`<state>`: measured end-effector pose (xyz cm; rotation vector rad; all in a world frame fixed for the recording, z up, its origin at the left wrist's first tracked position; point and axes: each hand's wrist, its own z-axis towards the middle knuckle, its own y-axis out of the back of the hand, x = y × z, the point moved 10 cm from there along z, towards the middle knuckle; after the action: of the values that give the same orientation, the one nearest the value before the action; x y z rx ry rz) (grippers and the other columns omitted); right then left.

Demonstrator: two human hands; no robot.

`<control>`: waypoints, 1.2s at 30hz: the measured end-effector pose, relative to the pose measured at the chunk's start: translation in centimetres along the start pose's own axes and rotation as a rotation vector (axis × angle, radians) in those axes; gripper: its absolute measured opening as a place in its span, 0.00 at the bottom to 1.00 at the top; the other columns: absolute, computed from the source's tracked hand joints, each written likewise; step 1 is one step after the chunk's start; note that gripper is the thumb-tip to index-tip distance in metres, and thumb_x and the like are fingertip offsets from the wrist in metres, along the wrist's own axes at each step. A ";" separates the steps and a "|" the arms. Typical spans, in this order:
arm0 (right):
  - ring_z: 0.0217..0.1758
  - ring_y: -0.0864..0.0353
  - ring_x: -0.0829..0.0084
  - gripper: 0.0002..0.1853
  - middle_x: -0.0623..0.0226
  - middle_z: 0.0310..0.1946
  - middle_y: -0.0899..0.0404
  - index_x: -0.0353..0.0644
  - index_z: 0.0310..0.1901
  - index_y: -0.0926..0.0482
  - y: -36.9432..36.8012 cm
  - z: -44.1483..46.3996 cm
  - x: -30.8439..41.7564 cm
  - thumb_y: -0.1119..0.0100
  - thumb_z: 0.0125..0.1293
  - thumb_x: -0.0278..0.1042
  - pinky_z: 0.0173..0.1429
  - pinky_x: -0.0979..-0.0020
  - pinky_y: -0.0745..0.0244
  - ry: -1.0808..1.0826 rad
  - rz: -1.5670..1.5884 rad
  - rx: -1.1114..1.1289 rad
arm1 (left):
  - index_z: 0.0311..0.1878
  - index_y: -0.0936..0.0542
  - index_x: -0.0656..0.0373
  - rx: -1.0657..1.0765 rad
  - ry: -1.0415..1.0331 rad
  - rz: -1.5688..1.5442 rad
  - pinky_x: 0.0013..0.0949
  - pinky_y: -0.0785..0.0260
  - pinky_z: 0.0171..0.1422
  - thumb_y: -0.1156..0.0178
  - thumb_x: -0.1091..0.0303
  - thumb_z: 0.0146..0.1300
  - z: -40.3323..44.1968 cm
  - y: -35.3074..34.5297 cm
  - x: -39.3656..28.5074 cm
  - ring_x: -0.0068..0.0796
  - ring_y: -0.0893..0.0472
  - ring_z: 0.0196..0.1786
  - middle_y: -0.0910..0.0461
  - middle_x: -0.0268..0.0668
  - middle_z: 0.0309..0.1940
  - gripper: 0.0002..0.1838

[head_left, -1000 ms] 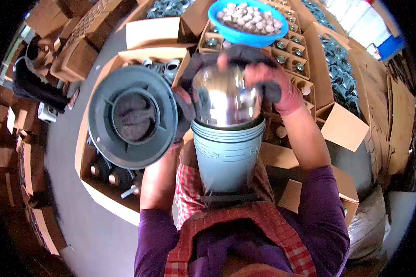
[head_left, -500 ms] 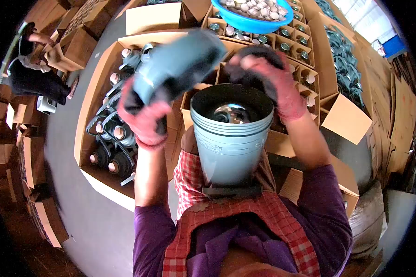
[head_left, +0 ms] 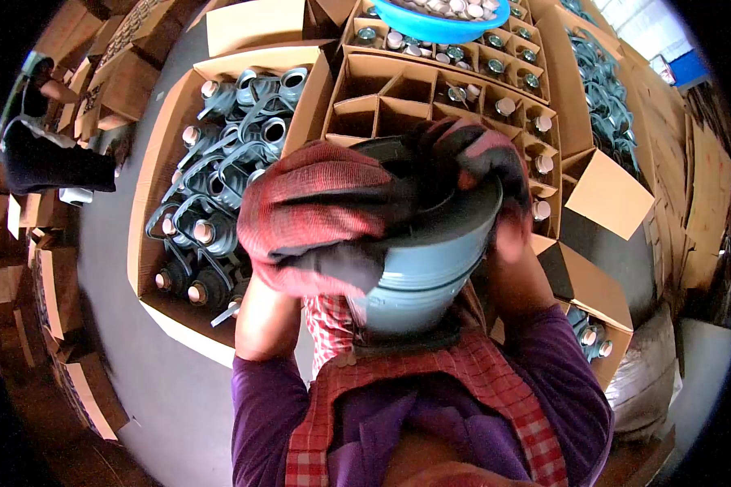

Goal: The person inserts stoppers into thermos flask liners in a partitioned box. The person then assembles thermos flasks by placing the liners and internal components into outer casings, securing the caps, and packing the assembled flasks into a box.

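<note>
A grey-blue plastic bucket (head_left: 418, 296) stands upright in front of my apron. A grey-blue lid-like part (head_left: 455, 227) sits at its top, slightly tilted, though the gloves hide much of it. My left hand (head_left: 321, 215), in a red and black glove, wraps over the left side of this part. My right hand (head_left: 479, 162), gloved the same way, curls over its far right edge. The bucket's inside is covered from view.
On the left a carton (head_left: 150, 243) holds several grey-blue strapped containers. Ahead is a divided carton (head_left: 357, 93) with capped bottles in some cells. Behind it, a blue basin (head_left: 430, 28) holds pale caps. Another person (head_left: 57, 154) works at far left.
My left hand has brought the grey-blue part down and right onto the bucket. My right hand has closed in on the same part. The shiny inside of the bucket is now covered.
</note>
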<state>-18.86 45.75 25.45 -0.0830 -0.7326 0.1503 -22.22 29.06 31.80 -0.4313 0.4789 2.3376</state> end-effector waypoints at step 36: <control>0.52 0.27 0.65 0.20 0.62 0.47 0.25 0.42 0.50 0.24 0.0 -3.8 -10.4 0.36 0.54 0.32 0.58 0.67 0.32 -0.514 -0.401 -0.169 | 0.43 0.22 0.59 0.206 0.701 0.848 0.43 0.28 0.45 0.31 0.62 0.40 -3.9 -0.5 3.7 0.49 0.20 0.40 0.19 0.46 0.35 0.23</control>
<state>-23.93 43.90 15.72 -0.0570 -1.2579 -0.2862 -23.82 29.78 26.69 -1.1260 1.4513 2.8185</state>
